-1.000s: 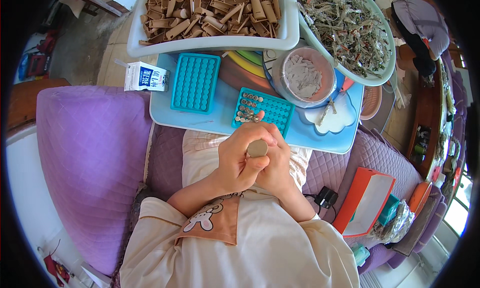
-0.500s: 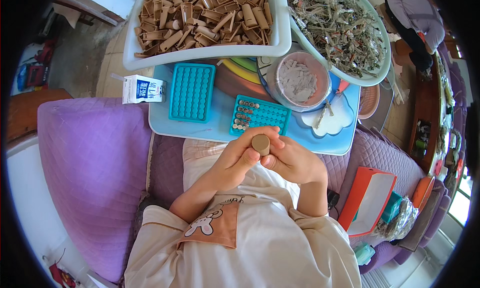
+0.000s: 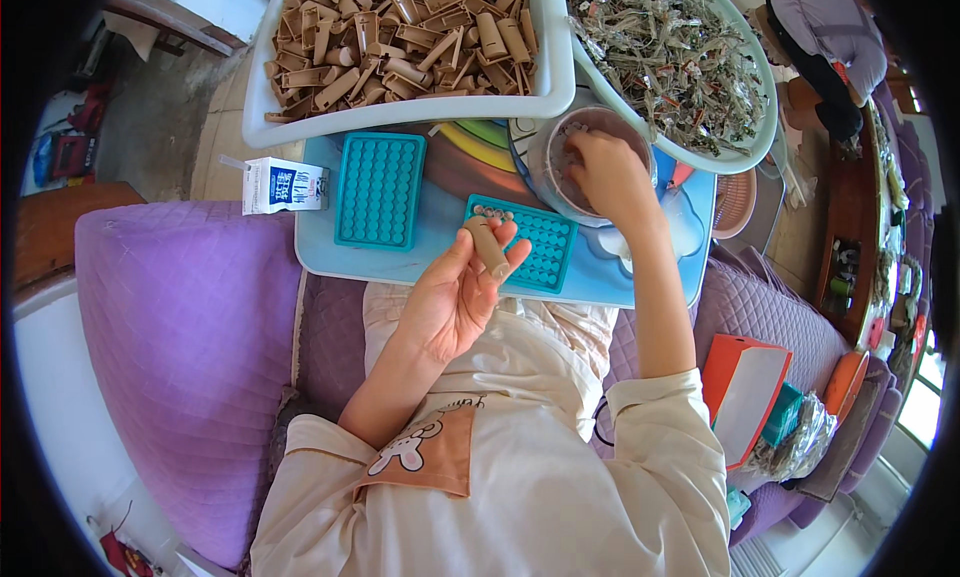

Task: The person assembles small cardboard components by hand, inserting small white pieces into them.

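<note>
My left hand (image 3: 447, 302) holds a tan plastic tube (image 3: 487, 247) between thumb and fingers, tilted over the near edge of the table. In the round tub (image 3: 553, 189) at the table's far right, my right hand (image 3: 608, 172) reaches down with its fingers curled together. Its fingertips are partly hidden, and I cannot make out what they grip. Some pale small pieces (image 3: 573, 129) show beside them. Just beyond the tan tube lies a teal tray (image 3: 545, 245) with rows of round pockets. Small metallic discs (image 3: 493, 214) sit at its far left corner; my left hand covers part of it.
Another teal tray (image 3: 378, 191) lies left on the blue table (image 3: 330, 255), beside a drink carton (image 3: 284, 186). Behind stand a white bin (image 3: 400, 120) of tan parts and a basin (image 3: 745, 162) of clear wrapped strips. An orange-red box (image 3: 742, 397) stands at right.
My hands have come apart from around the tan tube. The left keeps it, now tilted on its side, while the right has moved away and into the tub.
</note>
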`<state>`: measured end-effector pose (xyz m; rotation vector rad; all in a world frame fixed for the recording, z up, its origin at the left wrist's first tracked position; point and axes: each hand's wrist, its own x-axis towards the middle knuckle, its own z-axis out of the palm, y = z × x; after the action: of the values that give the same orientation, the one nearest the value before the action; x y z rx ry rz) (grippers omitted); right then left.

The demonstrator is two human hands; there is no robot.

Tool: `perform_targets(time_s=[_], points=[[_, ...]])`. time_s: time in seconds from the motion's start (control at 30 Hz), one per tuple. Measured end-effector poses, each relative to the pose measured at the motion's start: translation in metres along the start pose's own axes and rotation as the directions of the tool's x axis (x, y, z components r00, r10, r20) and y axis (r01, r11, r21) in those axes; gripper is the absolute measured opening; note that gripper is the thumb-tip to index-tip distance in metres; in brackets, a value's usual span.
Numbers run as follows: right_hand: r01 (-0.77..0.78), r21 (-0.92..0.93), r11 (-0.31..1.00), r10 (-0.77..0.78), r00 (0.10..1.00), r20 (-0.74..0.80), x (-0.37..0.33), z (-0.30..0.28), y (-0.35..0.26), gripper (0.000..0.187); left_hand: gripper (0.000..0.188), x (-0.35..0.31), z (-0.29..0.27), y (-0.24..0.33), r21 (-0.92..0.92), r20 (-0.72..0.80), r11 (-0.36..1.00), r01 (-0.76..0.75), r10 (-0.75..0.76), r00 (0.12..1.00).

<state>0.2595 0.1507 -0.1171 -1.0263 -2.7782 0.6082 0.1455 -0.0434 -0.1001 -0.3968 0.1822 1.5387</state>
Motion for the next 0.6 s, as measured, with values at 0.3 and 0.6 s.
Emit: perform_targets(time_s=[0.3, 0.6], points=[[0.013, 0.165, 0.986, -0.014, 1.000, 0.008, 0.007, -0.006, 0.006, 0.014, 0.035, 0.001, -0.006, 0.001, -0.241, 0.031, 0.954, 0.180, -0.178, 0.984], [-0.164, 0.689, 0.706, 0.250, 0.968, -0.026, -0.022, -0.032, 0.006, 0.009, 0.034, 0.004, -0.006, -0.002, -0.197, 0.047, 0.959, 0.204, -0.199, 0.979]])
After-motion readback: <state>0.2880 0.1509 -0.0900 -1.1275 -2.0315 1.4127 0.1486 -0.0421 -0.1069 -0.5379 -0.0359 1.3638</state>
